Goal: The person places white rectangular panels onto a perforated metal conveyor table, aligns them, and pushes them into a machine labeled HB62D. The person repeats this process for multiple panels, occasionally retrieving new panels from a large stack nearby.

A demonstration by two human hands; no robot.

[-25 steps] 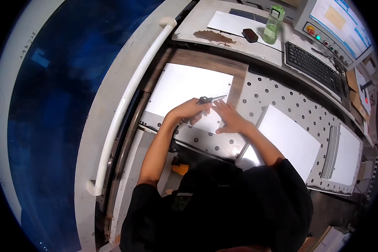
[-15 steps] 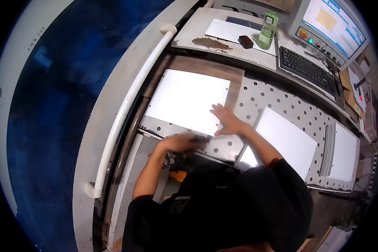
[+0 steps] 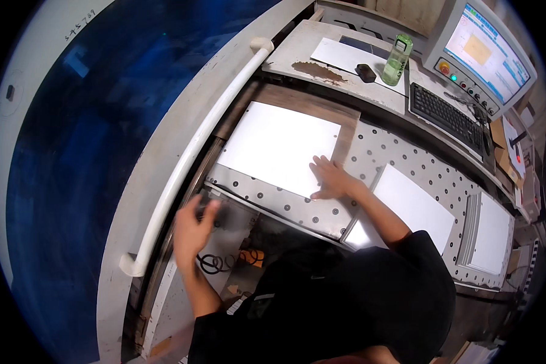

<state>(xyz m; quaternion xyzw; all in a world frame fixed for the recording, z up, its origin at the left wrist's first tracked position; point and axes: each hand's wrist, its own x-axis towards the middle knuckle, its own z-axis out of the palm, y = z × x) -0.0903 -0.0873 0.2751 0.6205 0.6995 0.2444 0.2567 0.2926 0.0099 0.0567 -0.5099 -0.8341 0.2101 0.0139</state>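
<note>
A white sheet (image 3: 285,145) lies on the dotted metal table and partly over a brown board (image 3: 349,124). My right hand (image 3: 333,178) rests spread on the sheet's near right corner, palm down. Left of the table's front edge, my left hand (image 3: 191,233) is raised, with thumb and fingers apart. A dark, blurred thing (image 3: 223,212) shows just beside its thumb; I cannot make out its kind. Below hangs a black coiled hose (image 3: 215,263), close to my left wrist.
A white stack (image 3: 406,206) lies right of my right arm, another stack (image 3: 488,233) beyond it. The back ledge carries a green bottle (image 3: 397,59), a dark small block (image 3: 365,73) and a keyboard (image 3: 448,118) below a monitor (image 3: 482,51). A white rail (image 3: 197,148) runs along the left.
My left hand has swung left, away from the sheet's near edge, where it had a dark thing at its fingers. My right hand stays on the sheet's corner. The view has shifted slightly.
</note>
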